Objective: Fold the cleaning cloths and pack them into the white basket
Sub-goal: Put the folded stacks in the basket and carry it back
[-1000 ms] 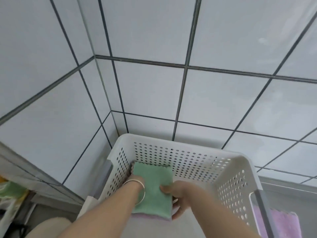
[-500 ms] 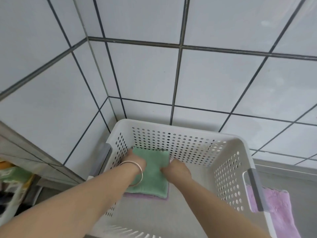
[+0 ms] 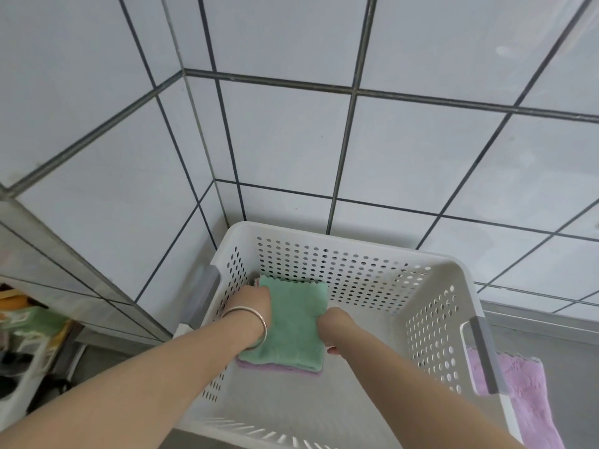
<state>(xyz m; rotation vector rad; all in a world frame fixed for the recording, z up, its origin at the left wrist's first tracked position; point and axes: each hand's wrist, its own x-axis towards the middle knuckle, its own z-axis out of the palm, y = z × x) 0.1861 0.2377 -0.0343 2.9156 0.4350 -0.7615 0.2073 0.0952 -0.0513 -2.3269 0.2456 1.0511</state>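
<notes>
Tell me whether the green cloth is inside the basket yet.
Inside. The folded green cloth lies in the white basket, far-left corner, on a purple cloth, with both hands on its edges.

A white plastic basket (image 3: 431, 322), its walls perforated with rows of round holes and its handles grey, holds a folded mint-green cloth (image 3: 293, 322) with a zigzag edge, stacked on a folded lilac cloth (image 3: 278, 367). A silver bangle (image 3: 257, 319) circles one wrist. A pink-lilac cloth (image 3: 531, 400) lies outside. Pale blue-white wall tiles (image 3: 291, 140) show dark grey grout lines.
</notes>
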